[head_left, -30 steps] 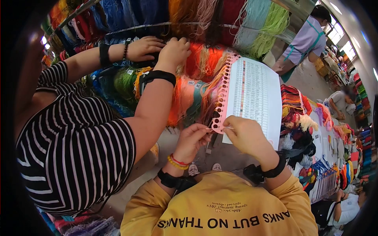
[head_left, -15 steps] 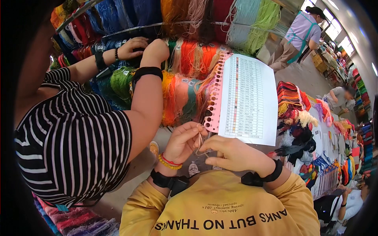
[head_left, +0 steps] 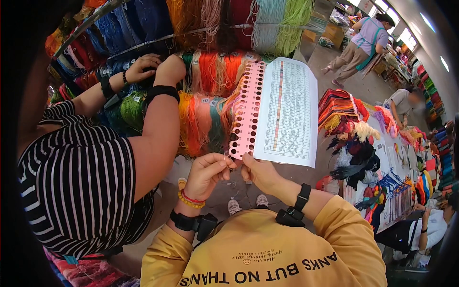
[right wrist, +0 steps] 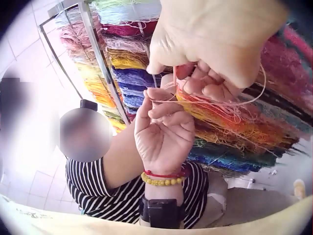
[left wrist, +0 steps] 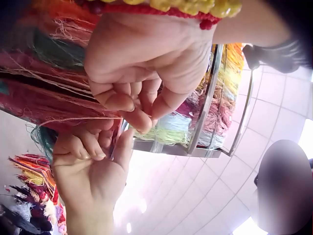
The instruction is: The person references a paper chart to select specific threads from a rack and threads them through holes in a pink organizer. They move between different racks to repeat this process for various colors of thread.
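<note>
My left hand point(head_left: 209, 172) pinches a thin pale thread point(right wrist: 210, 102) between thumb and fingertips, just below the lower left corner of a pink card point(head_left: 247, 115) punched with round holes. Held at the card's bottom edge, between thumb and curled fingers, is my right hand point(head_left: 262, 173). In the right wrist view, the thread runs from the left fingertips and bows round past the right hand point(right wrist: 205, 58). A white printed sheet point(head_left: 291, 110) with a table of numbers lies along the card's right side. The left wrist view shows both hands close together, with fingertips partly hidden.
Hanks of coloured thread point(head_left: 210, 71) hang on racks ahead. A person in a striped shirt point(head_left: 81, 186) stands close on the left, arms reaching into the hanks. On the right, a table point(head_left: 392, 162) bears yarn bundles. Other people are farther right.
Half a second ago my right hand was below the card, fingers at the thread loop; now it is back at the card's bottom edge. Card and hands have shifted left in the head view.
</note>
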Available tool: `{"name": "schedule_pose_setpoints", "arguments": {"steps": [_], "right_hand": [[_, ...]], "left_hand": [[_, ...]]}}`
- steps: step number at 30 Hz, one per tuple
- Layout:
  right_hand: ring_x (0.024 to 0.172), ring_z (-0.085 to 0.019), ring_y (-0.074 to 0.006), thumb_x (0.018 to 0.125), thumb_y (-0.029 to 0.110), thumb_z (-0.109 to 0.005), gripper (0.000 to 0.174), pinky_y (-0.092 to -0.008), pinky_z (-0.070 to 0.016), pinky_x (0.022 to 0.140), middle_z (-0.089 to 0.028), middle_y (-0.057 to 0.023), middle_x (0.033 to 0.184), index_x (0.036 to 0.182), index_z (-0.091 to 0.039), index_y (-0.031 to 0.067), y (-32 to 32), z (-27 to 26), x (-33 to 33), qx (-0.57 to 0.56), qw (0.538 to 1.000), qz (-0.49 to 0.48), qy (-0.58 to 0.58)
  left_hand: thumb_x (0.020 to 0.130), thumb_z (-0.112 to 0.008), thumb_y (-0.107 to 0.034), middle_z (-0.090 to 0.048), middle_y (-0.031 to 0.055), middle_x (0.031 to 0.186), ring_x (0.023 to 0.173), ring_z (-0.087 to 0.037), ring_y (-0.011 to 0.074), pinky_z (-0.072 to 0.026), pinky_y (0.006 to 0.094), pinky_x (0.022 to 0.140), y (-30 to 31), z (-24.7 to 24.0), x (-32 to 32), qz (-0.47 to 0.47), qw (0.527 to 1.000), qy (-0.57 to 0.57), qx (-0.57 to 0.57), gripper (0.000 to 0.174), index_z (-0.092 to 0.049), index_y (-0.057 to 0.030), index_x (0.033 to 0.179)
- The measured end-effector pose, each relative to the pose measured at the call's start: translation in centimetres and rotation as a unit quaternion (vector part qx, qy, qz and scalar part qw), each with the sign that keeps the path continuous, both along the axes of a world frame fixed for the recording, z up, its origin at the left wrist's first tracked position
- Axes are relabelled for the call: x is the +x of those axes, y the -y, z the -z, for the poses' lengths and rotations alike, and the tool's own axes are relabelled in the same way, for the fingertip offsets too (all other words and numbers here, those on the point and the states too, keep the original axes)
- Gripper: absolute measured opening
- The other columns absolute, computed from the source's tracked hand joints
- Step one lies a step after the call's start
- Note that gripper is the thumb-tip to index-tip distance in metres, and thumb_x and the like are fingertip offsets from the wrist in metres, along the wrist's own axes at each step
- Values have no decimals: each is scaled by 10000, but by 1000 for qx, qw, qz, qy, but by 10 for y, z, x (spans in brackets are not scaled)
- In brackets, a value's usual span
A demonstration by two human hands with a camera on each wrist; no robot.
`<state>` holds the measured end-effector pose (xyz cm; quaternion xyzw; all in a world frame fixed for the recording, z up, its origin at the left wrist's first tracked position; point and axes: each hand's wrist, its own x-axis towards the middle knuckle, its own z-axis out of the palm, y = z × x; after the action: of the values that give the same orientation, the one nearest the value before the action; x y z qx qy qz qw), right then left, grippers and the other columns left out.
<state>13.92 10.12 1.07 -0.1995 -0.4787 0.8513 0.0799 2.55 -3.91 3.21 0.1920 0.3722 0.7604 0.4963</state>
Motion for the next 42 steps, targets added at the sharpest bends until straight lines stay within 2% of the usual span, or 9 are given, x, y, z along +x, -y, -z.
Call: {"name": "schedule_pose_setpoints", "arguments": {"steps": [5, 10, 17, 19, 23, 25, 29, 33, 42], "right_hand": [[465, -440, -84, 850, 266, -578, 219, -213, -342, 418, -582, -53, 688, 866, -552, 49, 1, 3, -7, 41, 997, 52, 35], [456, -430, -82, 831, 211, -594, 165, -216, -339, 418, -577, -44, 657, 803, -569, 50, -4, -5, -4, 89, 993, 46, 57], [477, -462, -82, 825, 194, -595, 154, -219, -364, 447, -571, -40, 627, 774, -564, 51, -12, -2, 0, 138, 987, -9, 87], [478, -462, -78, 827, 195, -593, 162, -216, -368, 450, -567, -36, 623, 757, -562, 52, -13, -3, 0, 151, 984, -23, 93], [478, -461, -72, 831, 203, -590, 180, -207, -374, 453, -563, -31, 618, 735, -560, 54, -14, -8, 0, 156, 982, -34, 97], [482, -461, -70, 833, 206, -589, 174, -208, -378, 455, -563, -27, 623, 753, -560, 54, -15, -5, 1, 159, 981, -42, 100], [494, -437, -61, 851, 211, -569, 144, -206, -366, 453, -547, -2, 643, 843, -576, 67, -14, 1, 0, 159, 982, -54, 83], [562, -478, -67, 832, 201, -591, 162, -219, -403, 491, -557, -5, 703, 874, -578, 44, -14, -5, 3, 169, 982, -72, 51], [758, -524, -117, 869, 348, -484, 380, -230, -425, 651, -572, -76, 929, 1069, -518, 27, -68, 13, 90, 178, 980, -85, 7]], "left_hand": [[870, -489, -72, -635, 86, 889, 643, -555, 98, -444, 218, 595, 6, 4, 1, -78, 995, -39, -50, 140, -596, -1, 927], [877, -476, -202, -436, -10, 612, 504, -393, 87, -337, 228, 509, 22, 36, -9, -163, 958, 237, -8, 193, -507, -106, 714], [855, -515, -216, -303, -38, 525, 458, -318, 69, -266, 204, 456, 144, 237, -15, -263, 929, 212, -151, 294, -360, -135, 619], [836, -534, -227, -413, 1, 543, 506, -419, 112, -354, 248, 503, 199, 279, -5, -312, 854, 157, -386, 252, -417, -103, 651], [819, -548, -208, -581, 93, 791, 774, -556, 242, -435, 341, 739, 231, 314, 16, -192, 598, -428, -650, 196, -566, -28, 892], [820, -559, -214, -594, 102, 888, 862, -563, 254, -428, 335, 803, 191, 283, 11, -187, 646, -460, -579, 254, -581, -15, 976], [889, -512, -261, -575, 78, 1002, 935, -533, 143, -425, 279, 802, 34, 102, 0, -147, 951, -188, -194, 321, -539, 10, 1059], [870, -549, -186, -591, 39, 948, 838, -560, 102, -446, 225, 713, -45, 26, -1, -56, 988, -102, -98, 276, -532, 4, 1069], [855, -571, -126, -590, -10, 866, 729, -543, 46, -435, 188, 626, -64, 34, 4, -67, 990, -50, -110, 149, -566, -33, 971]]}}
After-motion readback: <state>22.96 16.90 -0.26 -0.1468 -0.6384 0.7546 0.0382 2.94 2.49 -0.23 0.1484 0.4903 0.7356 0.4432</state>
